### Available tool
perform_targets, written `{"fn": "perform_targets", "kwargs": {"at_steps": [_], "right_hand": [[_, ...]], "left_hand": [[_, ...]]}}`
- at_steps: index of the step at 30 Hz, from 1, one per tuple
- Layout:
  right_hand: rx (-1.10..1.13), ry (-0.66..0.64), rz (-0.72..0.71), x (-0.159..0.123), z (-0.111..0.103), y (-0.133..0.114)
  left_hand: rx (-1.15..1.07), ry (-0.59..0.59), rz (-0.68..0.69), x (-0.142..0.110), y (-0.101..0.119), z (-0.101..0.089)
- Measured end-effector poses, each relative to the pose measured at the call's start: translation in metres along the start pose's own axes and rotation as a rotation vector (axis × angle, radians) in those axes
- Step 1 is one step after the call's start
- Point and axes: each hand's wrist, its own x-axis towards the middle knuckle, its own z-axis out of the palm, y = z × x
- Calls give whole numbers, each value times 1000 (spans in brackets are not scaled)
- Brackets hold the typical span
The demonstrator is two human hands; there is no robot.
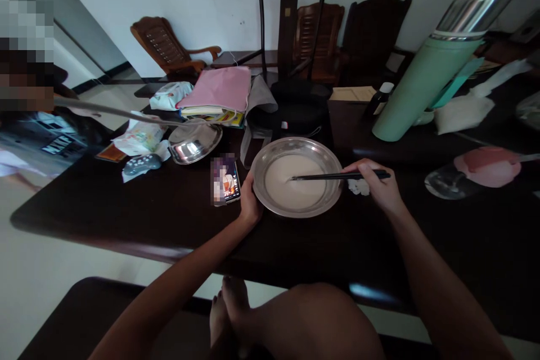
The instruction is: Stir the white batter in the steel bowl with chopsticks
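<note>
In front of me on the dark table stands a wide metal bowl (pixel 295 211) with a pale, milky liquid (pixel 295 194) in it. My left hand (pixel 252 202) grips the bowl's left rim; some of its fingers are hidden behind the metal. From the right, my right hand (pixel 379 183) is closed around a pair of dark chopsticks (pixel 314 178), whose tips dip into the liquid near the middle. A crumpled white tissue (pixel 358 186) lies under the right hand. Left of the bowl is a phone (pixel 230 183) with its screen lit.
A metal ladle (pixel 196 143) lies upside down at the left, near a game controller (pixel 142 163) and a tissue pack (pixel 141 134). Books under a pink folder (pixel 217 90) sit behind. A tall green thermos (pixel 426 87) and a pink-topped cup (pixel 485 167) stand right. Another person (pixel 54 135) is at the left.
</note>
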Motion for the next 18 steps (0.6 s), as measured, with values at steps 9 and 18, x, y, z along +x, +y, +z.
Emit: {"fn": "perform_targets", "kwargs": {"at_steps": [9,18], "right_hand": [[29,-28,10,0,0,4],[30,-14,43,-1,-5,8]], "left_hand": [[25,-12,18,-2,2,3],[24,-6,28,-1,3,3]]}}
